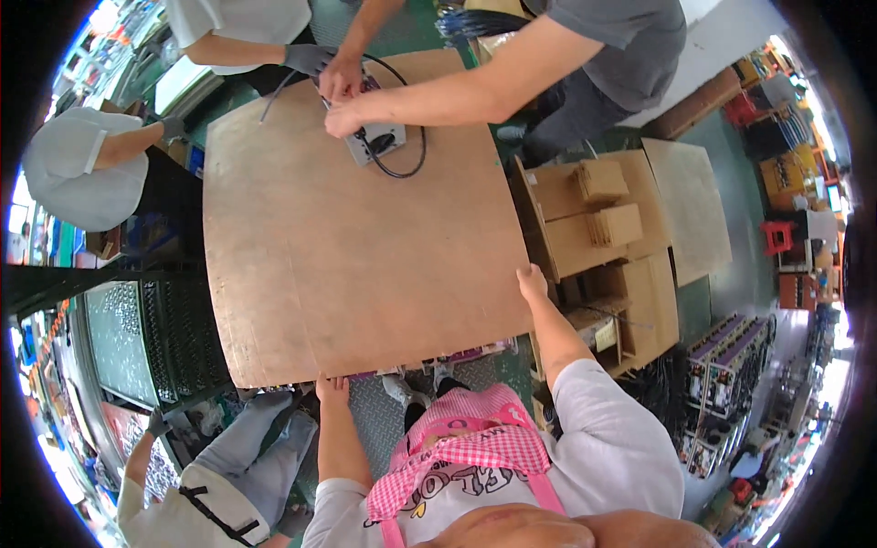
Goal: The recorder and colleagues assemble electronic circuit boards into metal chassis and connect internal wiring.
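A wide brown wooden board [365,247] lies flat in front of me like a tabletop. My left hand [332,388] is at its near edge, fingers curled against the rim. My right hand [532,281] grips the board's right edge, with part of the fingers hidden below it. Toward the far side of the board sits a grey metal box-shaped device [384,142] with a black cable [423,151] looping around it. A co-worker's two bare hands [343,99] work at that device, well away from mine. Another person's gloved hand [308,59] is close by.
Cardboard boxes [607,205] stand on a wooden shelf unit right of the board. Farther right is a rack of electronic units [726,384]. More people stand at the left, one near a dark mesh crate [169,338]. A red stool [777,237] is at the far right.
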A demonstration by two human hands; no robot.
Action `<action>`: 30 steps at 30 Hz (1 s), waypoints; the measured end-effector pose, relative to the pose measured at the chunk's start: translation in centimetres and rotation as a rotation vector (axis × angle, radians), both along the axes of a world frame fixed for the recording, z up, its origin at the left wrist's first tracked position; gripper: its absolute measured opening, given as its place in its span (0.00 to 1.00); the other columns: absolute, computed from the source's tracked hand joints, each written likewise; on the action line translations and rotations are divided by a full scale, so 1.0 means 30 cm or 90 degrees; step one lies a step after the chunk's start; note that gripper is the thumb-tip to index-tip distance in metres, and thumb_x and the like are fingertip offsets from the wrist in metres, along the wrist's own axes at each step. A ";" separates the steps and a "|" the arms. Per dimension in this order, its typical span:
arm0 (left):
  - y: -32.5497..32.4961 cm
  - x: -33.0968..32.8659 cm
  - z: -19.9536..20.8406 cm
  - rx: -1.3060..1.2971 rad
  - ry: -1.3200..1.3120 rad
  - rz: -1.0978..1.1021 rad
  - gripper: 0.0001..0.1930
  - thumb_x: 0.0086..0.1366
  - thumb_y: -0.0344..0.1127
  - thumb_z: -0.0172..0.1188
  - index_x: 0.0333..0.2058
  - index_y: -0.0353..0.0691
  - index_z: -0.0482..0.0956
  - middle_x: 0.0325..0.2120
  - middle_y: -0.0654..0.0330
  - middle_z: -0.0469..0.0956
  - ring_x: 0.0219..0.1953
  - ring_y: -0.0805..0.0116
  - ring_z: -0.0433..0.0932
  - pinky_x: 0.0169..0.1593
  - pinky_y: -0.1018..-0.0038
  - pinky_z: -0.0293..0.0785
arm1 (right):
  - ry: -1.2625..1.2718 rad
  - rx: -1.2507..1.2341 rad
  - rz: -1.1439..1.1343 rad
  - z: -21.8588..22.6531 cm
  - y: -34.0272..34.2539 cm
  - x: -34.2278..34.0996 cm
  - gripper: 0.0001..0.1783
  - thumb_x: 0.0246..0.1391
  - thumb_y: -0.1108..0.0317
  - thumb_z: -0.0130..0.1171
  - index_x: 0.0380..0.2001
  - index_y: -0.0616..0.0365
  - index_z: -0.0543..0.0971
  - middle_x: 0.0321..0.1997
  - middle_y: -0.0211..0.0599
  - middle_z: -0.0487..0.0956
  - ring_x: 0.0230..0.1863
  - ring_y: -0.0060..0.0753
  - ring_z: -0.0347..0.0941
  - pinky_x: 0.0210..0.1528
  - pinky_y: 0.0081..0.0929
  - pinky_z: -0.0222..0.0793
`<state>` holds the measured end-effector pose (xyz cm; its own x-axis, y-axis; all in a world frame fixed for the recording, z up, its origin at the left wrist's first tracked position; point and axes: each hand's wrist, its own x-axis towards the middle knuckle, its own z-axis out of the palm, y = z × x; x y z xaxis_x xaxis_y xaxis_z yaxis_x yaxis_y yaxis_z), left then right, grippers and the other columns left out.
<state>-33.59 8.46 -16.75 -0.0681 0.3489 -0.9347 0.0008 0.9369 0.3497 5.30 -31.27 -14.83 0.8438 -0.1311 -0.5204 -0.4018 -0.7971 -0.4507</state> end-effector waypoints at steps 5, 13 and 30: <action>-0.021 0.012 0.000 0.023 -0.018 0.025 0.25 0.69 0.50 0.46 0.60 0.47 0.63 0.59 0.62 0.67 0.58 0.64 0.67 0.58 0.65 0.60 | 0.026 -0.027 0.070 -0.023 -0.059 -0.024 0.34 0.57 0.50 0.49 0.61 0.59 0.64 0.60 0.52 0.69 0.60 0.51 0.66 0.60 0.44 0.63; -0.026 -0.020 -0.094 0.060 -0.081 0.024 0.22 0.66 0.47 0.53 0.54 0.42 0.68 0.50 0.59 0.72 0.45 0.64 0.73 0.48 0.61 0.69 | -0.012 -0.146 0.028 0.046 -0.169 -0.259 0.35 0.57 0.51 0.52 0.63 0.58 0.62 0.64 0.55 0.62 0.64 0.54 0.59 0.64 0.45 0.58; -0.054 -0.458 0.036 -0.010 -0.218 -0.116 0.07 0.67 0.39 0.50 0.34 0.43 0.70 0.22 0.61 0.70 0.17 0.67 0.67 0.22 0.67 0.66 | -0.094 0.000 0.324 0.154 -0.119 -0.695 0.33 0.37 0.45 0.65 0.30 0.71 0.78 0.34 0.68 0.77 0.38 0.64 0.76 0.41 0.49 0.72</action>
<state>-47.32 6.85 -15.68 0.3111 0.3120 -0.8977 0.0530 0.9374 0.3442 -15.56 -34.85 -10.22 0.8646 0.3147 -0.3916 0.1040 -0.8747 -0.4734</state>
